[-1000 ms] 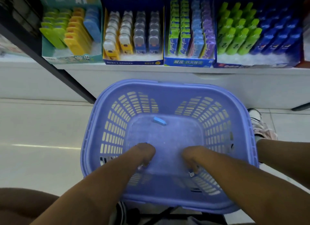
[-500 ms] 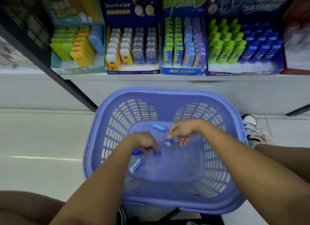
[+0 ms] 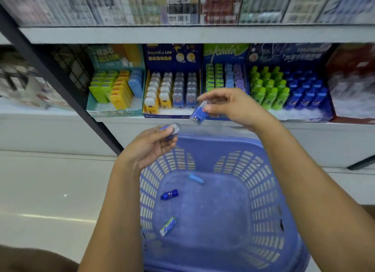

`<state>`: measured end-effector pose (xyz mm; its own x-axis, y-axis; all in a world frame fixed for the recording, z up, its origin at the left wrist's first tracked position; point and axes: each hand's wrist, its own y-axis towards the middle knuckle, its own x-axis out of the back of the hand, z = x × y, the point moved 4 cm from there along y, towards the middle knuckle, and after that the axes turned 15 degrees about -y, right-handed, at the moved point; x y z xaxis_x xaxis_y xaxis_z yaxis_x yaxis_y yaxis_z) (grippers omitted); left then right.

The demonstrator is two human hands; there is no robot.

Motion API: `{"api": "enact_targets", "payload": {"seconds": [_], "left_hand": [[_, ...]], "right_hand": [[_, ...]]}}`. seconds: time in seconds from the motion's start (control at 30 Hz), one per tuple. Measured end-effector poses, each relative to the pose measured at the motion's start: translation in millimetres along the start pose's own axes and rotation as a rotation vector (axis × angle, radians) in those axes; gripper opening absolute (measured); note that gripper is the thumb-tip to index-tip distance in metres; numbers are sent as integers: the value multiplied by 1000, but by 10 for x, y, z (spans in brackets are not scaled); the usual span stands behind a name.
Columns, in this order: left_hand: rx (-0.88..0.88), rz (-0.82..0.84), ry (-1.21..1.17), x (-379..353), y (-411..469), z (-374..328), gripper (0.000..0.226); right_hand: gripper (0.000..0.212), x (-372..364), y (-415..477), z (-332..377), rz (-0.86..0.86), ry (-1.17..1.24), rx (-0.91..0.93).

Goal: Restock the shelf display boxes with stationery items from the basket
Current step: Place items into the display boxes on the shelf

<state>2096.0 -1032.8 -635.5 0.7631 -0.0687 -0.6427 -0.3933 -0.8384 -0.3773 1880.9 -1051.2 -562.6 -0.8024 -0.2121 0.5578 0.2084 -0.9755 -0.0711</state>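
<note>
A purple plastic basket (image 3: 261,192) stands on the floor below the shelf. My left hand (image 3: 150,148) holds a small blue-and-clear item (image 3: 171,129) above the basket's far rim. My right hand (image 3: 233,107) pinches a similar blue item (image 3: 197,114) in front of the dark blue display box (image 3: 172,115) of bear-shaped pieces. In the basket lie a blue bottle-shaped item (image 3: 169,194), a light blue piece (image 3: 195,178) and a green-and-blue wrapped stick (image 3: 168,226).
On the shelf stand a teal box (image 3: 113,111) with yellow and green items, a box of green and purple sticks (image 3: 225,76) and a box of green and blue bottles (image 3: 284,89). A dark upright post (image 3: 60,83) runs at the left. Pale floor (image 3: 50,190) lies left.
Both hands rose out of the basket toward the shelf, each holding a small blue item. The view tilted up, showing the upper shelf.
</note>
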Motion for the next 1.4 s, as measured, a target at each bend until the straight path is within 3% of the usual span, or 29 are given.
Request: {"api": "enact_targets", "payload": {"seconds": [0.1,0.17,0.33,0.57,0.83,1.2,1.3,1.4], "left_hand": [[-90,-30,10,-12,16,-82,10],[-127,-49,1,-18,21,-114,11],[-212,-114,-80,-8,35,-165,12],[-305,-219,-178,45,51,-195,11],[-319,-209,-197,-52,73,-170,14],[-344,-160,-132,-321,65,-112,16],[-359,-152,-167,-376,44,-104,18],[-392,-116,-173,-403,59,-129,21]], "right_hand": [[19,11,124,196,-314,-341,101],[18,-64,193,272,-360,-437,145],[18,-233,385,276,-268,-681,138],[21,-209,456,301,-285,-775,121],[17,-248,388,280,-291,-766,153],[16,-213,487,433,-223,-994,99],[16,-280,384,491,-277,-665,138],[15,-490,294,488,-130,-241,89]]}}
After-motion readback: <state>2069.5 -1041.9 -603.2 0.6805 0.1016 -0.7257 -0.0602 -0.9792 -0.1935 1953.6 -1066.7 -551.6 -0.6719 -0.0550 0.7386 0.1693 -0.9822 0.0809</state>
